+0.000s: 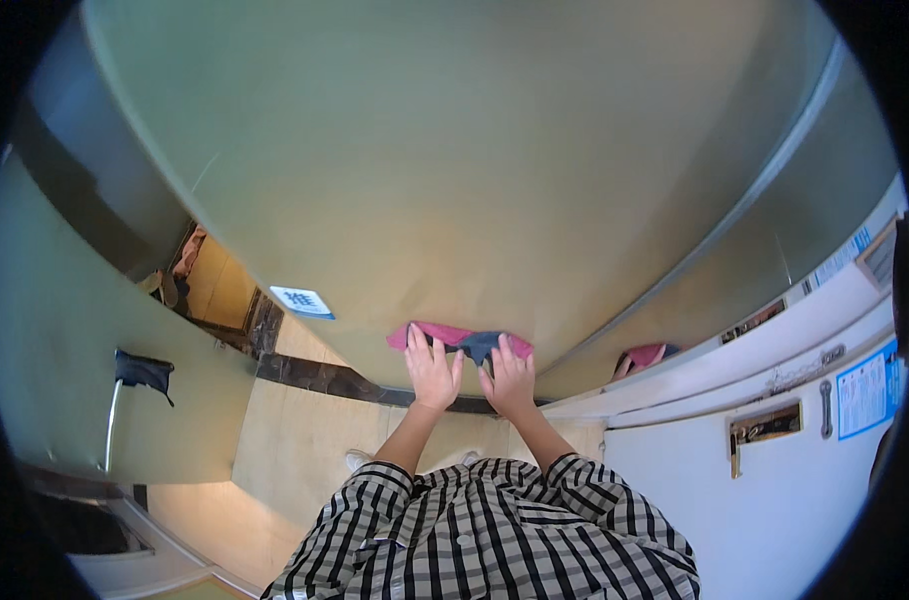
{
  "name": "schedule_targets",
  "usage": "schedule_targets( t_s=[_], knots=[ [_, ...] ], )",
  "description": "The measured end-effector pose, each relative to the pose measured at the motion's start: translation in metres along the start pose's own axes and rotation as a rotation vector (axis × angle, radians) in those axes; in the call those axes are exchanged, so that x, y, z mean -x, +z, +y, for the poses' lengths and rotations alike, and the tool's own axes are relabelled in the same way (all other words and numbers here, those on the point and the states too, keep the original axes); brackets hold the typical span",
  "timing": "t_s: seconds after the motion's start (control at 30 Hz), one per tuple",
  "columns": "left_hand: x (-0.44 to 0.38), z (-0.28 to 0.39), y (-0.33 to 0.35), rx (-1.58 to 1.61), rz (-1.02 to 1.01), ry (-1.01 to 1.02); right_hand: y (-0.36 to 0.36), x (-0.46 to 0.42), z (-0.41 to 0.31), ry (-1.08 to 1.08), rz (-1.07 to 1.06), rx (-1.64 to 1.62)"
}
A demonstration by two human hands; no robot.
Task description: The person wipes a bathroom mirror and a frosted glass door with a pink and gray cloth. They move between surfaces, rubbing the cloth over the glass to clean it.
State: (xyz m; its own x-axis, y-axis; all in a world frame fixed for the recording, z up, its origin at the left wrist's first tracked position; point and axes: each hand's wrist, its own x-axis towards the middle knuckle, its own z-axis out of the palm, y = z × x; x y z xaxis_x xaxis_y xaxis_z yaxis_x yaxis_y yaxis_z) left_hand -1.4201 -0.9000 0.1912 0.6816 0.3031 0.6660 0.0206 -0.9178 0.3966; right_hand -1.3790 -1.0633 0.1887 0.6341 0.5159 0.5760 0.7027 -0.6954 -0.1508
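A pink and dark blue cloth point(478, 345) lies bunched against a large frosted glass door point(454, 187). My left hand point(432, 375) presses the cloth's left part to the glass, its fingers spread and pointing up. On the right part, my right hand point(511, 371) does the same. Both palms face the door, and the thumbs come close together between the hands. Part of the cloth is hidden under my fingers. To the left of the cloth, near the door's edge, a small white and blue sign point(302, 301) with writing is stuck on.
At left, another glass panel point(192, 420) has a metal handle with a black pouch point(145, 371). Between the panels is a gap over a dark stone threshold point(316, 375). A white door point(694, 510) with a lock plate point(766, 427) stands at right. Pale tiles point(304, 427) cover the floor.
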Motion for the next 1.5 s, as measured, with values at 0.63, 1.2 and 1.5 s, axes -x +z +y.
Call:
schedule_targets(
  t_s=[0.63, 1.2, 1.5],
  knots=[
    [-0.062, 0.052, 0.025, -0.062, -0.373, 0.801, 0.023, 0.015, 0.053, 0.38, 0.374, -0.003],
    [-0.184, 0.162, -0.07, -0.057, 0.251, 0.557, -0.121, -0.135, 0.031, 0.206, 0.857, -0.052],
    [-0.082, 0.074, -0.015, -0.171, -0.14, 0.647, -0.01, -0.001, 0.049, 0.321, 0.404, 0.005]
  ],
)
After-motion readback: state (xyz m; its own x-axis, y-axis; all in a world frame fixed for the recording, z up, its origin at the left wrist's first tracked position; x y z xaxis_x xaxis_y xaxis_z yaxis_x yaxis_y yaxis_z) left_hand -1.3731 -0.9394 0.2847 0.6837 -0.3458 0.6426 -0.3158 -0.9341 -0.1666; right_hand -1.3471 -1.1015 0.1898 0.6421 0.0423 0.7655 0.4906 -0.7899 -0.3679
